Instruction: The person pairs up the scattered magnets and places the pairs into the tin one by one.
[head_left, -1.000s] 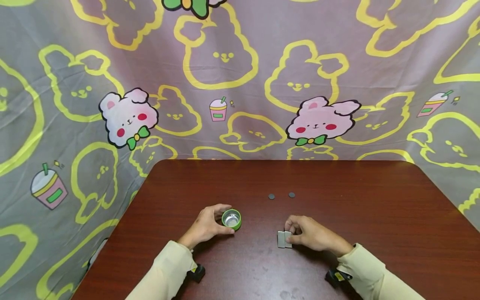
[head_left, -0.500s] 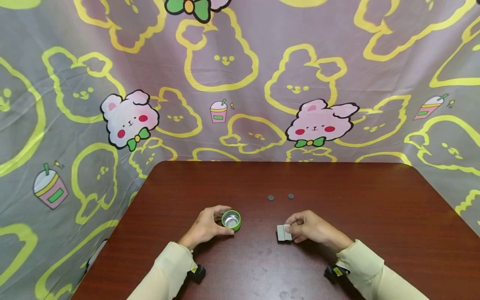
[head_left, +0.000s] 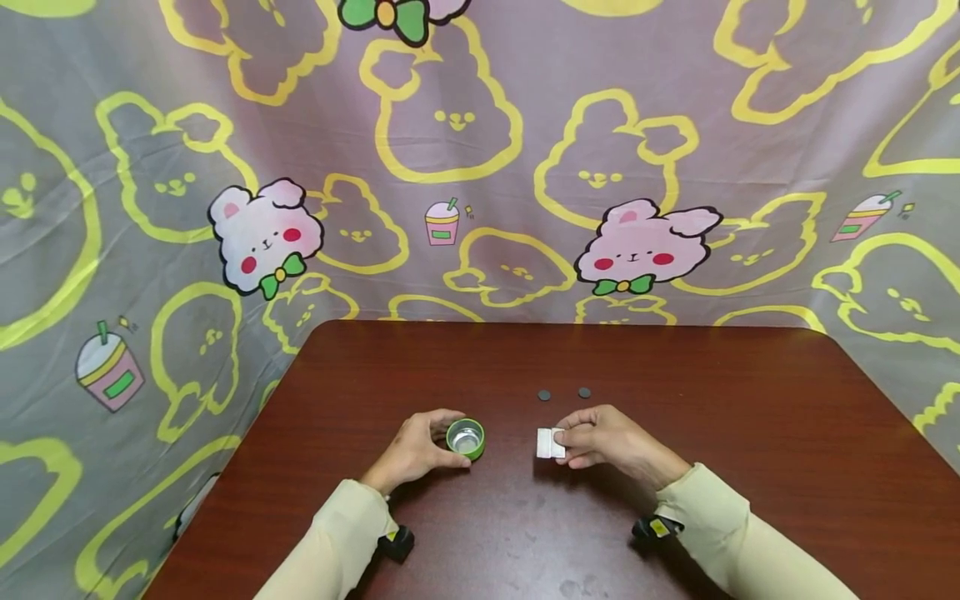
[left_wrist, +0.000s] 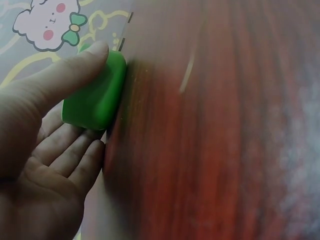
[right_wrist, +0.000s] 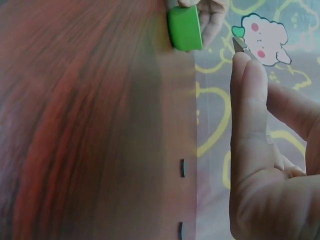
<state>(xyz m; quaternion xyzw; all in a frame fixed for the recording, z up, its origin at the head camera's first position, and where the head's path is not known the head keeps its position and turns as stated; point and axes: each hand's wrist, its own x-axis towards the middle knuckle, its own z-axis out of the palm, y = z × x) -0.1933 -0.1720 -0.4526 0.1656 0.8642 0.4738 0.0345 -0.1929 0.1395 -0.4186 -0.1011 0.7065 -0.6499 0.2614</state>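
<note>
In the head view a small round green tin [head_left: 466,439] with a silvery inside stands on the table, its opening up. My left hand [head_left: 417,447] holds it from the left, thumb on the near side and fingers round the far side. The thumb lies over the green wall in the left wrist view. To the right, my right hand [head_left: 609,443] pinches a small metal hinge [head_left: 546,443], two pale flat leaves with a seam between them. The right wrist view shows the hinge [right_wrist: 239,46] nearly edge-on at the fingertips, held above the tabletop.
Two small dark discs [head_left: 544,395] lie apart on the brown table [head_left: 712,400], beyond the right hand. A patterned curtain [head_left: 510,200] hangs behind the table and along its left side. Each wrist carries a black camera [head_left: 396,542].
My right hand has lifted the hinge from the tabletop and carried it left and away from me, toward the tin. The left hand stays round the tin; the discs stay put.
</note>
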